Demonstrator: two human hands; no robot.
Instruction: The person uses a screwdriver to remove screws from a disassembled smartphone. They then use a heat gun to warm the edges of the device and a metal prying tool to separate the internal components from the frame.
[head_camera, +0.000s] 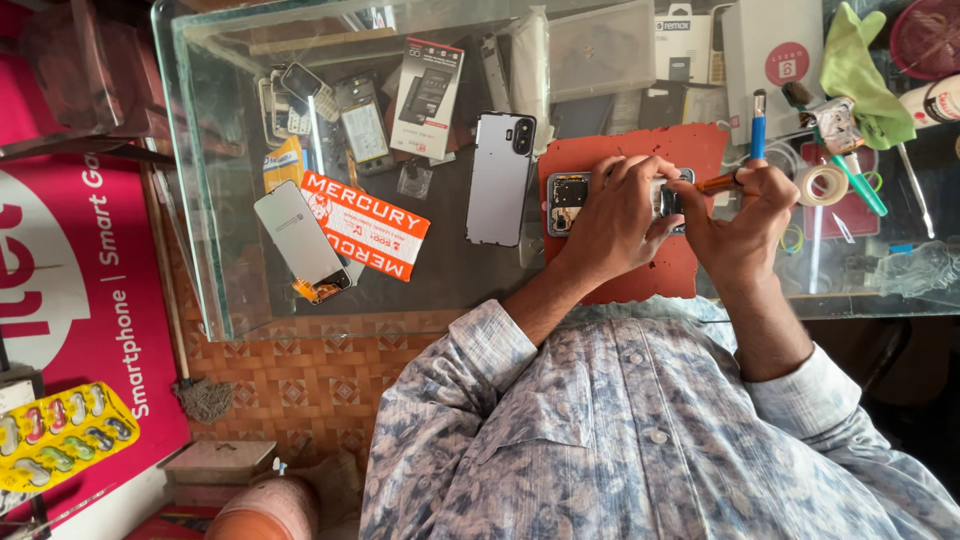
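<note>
Currently both hands work over an opened phone (568, 200) lying flat on a red mat (640, 160) on the glass surface (230, 250). Left hand (612, 215) lies across the phone's middle, fingers curled down on the frame — grip closed on the phone, pinning it to the mat. Only the phone's exposed end shows, just beyond the left knuckles; circuit parts visible inside it. Right hand (740, 225) is closed around a small screwdriver (718, 183) with an orange-brown shaft, its tip pointing toward the phone end under the left fingers; contact point hidden.

Beside the left grip, off the mat: a silver back cover (499, 178), camera cutout up. Farther that way — an orange-and-white packet (365, 225) and a loose display panel (298, 240). Just past the right grip: a tape roll (824, 184), a blue-handled brush (759, 125), a green cloth (860, 75).
</note>
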